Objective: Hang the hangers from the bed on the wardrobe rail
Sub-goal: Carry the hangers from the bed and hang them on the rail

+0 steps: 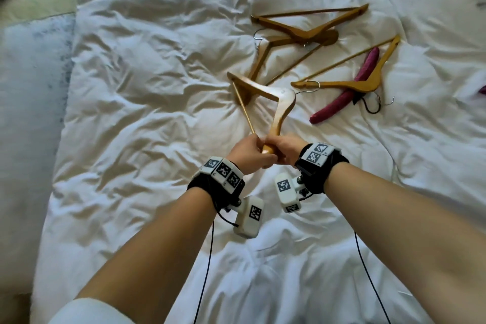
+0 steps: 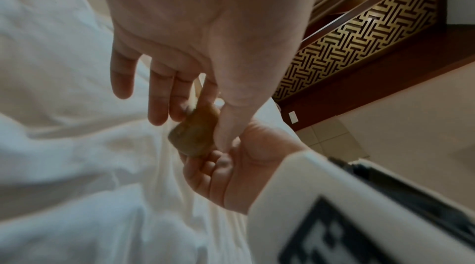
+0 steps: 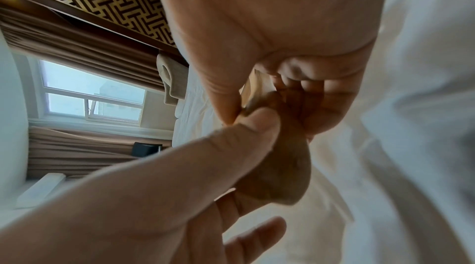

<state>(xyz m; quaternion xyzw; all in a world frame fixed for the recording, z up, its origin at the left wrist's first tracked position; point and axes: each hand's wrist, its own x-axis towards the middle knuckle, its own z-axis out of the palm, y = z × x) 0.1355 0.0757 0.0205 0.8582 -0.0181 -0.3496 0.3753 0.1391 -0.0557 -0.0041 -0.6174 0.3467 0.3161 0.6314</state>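
A light wooden hanger is lifted above the bed, its wire hook pointing right. Both hands hold its near arm end. My left hand pinches that end between thumb and fingers. Right beside it, my right hand has its thumb and curled fingers round the same arm. Three more wooden hangers lie on the duvet beyond: one at the back, one under it, one to the right. A maroon padded hanger lies beneath the right one.
The white rumpled duvet covers the whole bed. A pale pillow or bedding edge lies along the left side. A patterned wooden headboard and a curtained window show in the wrist views.
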